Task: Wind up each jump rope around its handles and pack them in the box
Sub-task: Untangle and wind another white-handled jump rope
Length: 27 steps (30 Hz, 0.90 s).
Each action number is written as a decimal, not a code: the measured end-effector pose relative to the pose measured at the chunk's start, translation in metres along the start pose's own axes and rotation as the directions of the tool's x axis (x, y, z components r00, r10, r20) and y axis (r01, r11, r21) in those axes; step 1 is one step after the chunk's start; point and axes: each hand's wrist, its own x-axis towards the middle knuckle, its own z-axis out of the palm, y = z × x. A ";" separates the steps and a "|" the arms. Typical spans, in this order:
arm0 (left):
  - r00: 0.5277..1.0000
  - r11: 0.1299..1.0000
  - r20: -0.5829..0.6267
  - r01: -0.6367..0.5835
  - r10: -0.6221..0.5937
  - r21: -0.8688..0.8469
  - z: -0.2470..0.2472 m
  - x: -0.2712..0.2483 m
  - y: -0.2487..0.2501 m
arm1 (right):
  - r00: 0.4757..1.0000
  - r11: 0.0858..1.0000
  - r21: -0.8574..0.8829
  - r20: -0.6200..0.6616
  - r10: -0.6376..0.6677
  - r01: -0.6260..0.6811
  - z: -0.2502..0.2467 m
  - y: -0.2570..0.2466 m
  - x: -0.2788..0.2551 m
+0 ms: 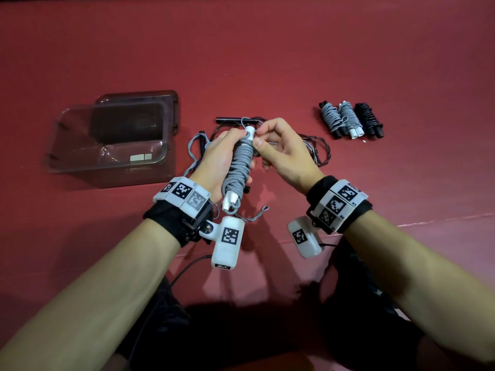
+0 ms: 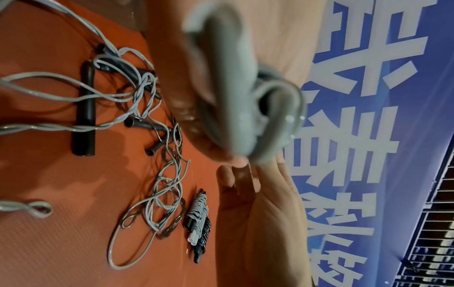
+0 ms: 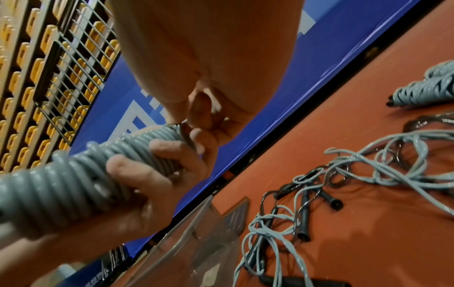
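My left hand (image 1: 226,153) grips a grey jump rope wound around its white handles (image 1: 238,167), held upright above the red table; the same bundle (image 3: 73,174) fills the right wrist view. My right hand (image 1: 270,140) pinches the rope's end at the bundle's top, by the white handle tip (image 1: 250,131). Behind the hands lies a tangle of loose grey and dark ropes with black handles (image 2: 137,108). Three wound ropes (image 1: 351,120), two grey and one black, lie side by side at the right. The clear plastic box (image 1: 107,140) stands open at the left.
The box's lid (image 1: 150,108) lies behind the box. A black handle (image 1: 233,120) lies crosswise just beyond my hands. The table's front edge (image 1: 401,226) runs under my wrists. A blue banner and shelving show in the wrist views.
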 end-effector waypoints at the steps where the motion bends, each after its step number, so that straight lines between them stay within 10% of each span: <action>1: 1.000 1.000 -0.023 -0.017 0.018 0.013 -0.001 0.000 0.002 | 1.000 1.000 -0.001 0.001 -0.014 0.014 0.000 -0.001 -0.001; 14: 1.000 1.000 0.008 -0.007 0.007 -0.014 0.002 -0.003 0.014 | 0.980 0.894 -0.407 0.139 -0.143 0.188 -0.021 -0.017 0.015; 23: 0.967 0.987 -0.201 -0.143 0.155 0.072 -0.004 0.003 -0.005 | 0.918 0.388 -0.836 0.311 -0.246 0.387 -0.004 -0.006 0.011; 27: 0.955 0.966 -0.220 -0.153 0.199 0.208 0.000 0.001 -0.008 | 0.920 0.502 -0.789 0.199 -0.337 0.355 -0.005 -0.008 0.006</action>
